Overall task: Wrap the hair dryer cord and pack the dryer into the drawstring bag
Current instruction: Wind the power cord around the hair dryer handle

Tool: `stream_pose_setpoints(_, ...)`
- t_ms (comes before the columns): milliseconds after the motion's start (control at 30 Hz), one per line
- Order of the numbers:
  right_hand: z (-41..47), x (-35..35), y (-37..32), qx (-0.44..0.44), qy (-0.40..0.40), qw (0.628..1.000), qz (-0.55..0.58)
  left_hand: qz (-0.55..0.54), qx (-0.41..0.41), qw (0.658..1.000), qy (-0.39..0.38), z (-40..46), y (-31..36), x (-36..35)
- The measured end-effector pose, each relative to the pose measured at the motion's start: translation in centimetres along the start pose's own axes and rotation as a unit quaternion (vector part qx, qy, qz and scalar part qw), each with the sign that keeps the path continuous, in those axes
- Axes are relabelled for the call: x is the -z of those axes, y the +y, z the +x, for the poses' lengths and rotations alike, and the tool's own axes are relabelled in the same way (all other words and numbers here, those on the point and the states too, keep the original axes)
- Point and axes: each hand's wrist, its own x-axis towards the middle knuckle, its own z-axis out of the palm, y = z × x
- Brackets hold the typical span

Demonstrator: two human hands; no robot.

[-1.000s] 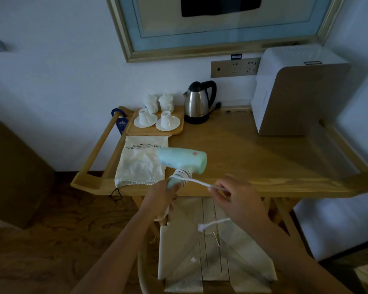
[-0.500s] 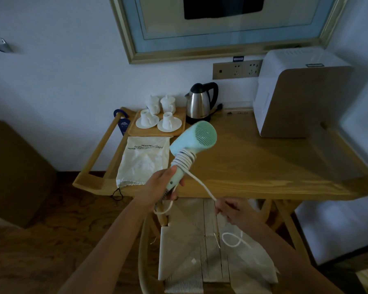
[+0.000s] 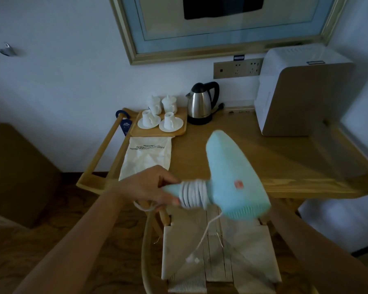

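We hold the hair dryer (image 3: pixel 234 177) in the air above the near edge of the surface (image 3: pixel 263 158), roughly at the centre of the view, its mint body tilted with the grille end toward five o'clock and the nozzle toward eleven. Our left hand (image 3: pixel 149 187) grips the end of its handle at nine o'clock of the body, fingers curled round it. Several turns of the white cord (image 3: pixel 192 194) sit side by side on the handle between our fingers and the body. We judge the wrapping well along but unfinished: a loose tail leaves the coil and hangs toward six o'clock, ending in what looks like the plug (image 3: pixel 192 259), blurred, over the woven chair seat (image 3: pixel 217 262).

Our right forearm enters from four o'clock, but the right hand is hidden behind the dryer, so we cannot tell whether it grasps the cord or lies slack.

The drawstring bag (image 3: pixel 147 155) lies flat on the surface at ten o'clock of the dryer, well apart from it, its mouth toward us. Packing is not yet begun, by our reading. Left to do: wind in the tail, open the bag, slide the dryer in, draw the string.

Beyond the bag, at twelve o'clock, stand a tray of cups (image 3: pixel 160 122) and a kettle (image 3: pixel 201 103).
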Motion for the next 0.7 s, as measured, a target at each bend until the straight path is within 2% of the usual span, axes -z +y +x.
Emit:
stream_pose_setpoints(100,0.4,1.7,-2.2,0.002,0.017,1.0,-0.011,0.124,0.056,0.991,-0.016,-0.1,0.9,-1.6)
stream_pose_setpoints(167,0.5,3.2,-4.1,0.014,0.022,1.0,0.008,0.219,0.058,0.973,-0.041,0.0,1.2,-2.7)
stream_pose_setpoints(233,0.3,4.2,-5.9,0.024,-0.027,0.999,-0.025,0.324,0.052,0.943,-0.055,0.3,1.2,-3.6)
stream_pose_setpoints(300,0.1,4.8,-7.5,0.02,-0.048,0.997,-0.057,0.385,0.07,0.918,-0.056,0.9,0.5,-4.1)
stream_pose_setpoints(400,0.0,4.5,-10.0,0.038,-0.021,0.992,-0.119,0.42,0.122,0.899,-0.04,1.8,-1.7,-4.3)
stream_pose_setpoints(500,-0.2,2.8,-12.2,0.071,0.012,0.977,-0.199,0.418,0.168,0.893,0.011,2.7,-3.7,-4.1)
stream_pose_setpoints(700,-1.6,-1.9,-14.3,0.136,0.017,0.97,-0.201,0.405,0.234,0.875,0.123,4.1,-5.6,-3.4)
